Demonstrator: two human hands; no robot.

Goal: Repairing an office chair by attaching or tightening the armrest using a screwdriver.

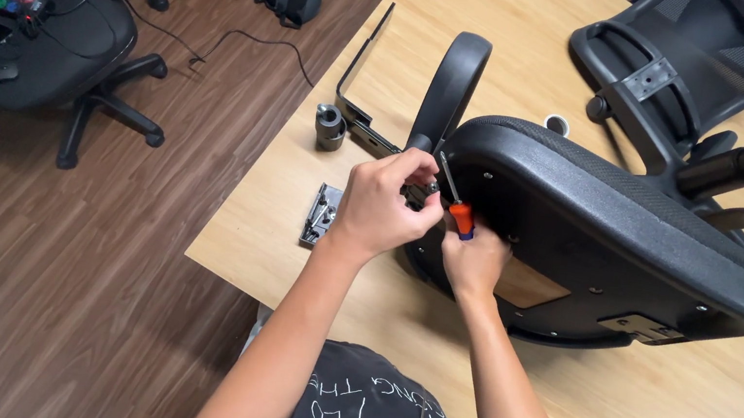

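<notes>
The armrest point(450, 88) is already stood up at the left edge of the seat point(604, 234), which lies upside down on the table point(286, 255). The left hand point(382, 206) is clenched on the armrest's bracket. A screw is judged half done — the screwdriver point(452, 197) is gripped in the right hand point(475, 259), its tip pointing up and left, its orange handle down and right.

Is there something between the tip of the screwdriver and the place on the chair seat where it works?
Nothing visible does. The right hand holds the orange-handled screwdriver against the underside of the chair seat, beside the armrest. The left hand covers the tip area, so the contact point is hidden.
</notes>
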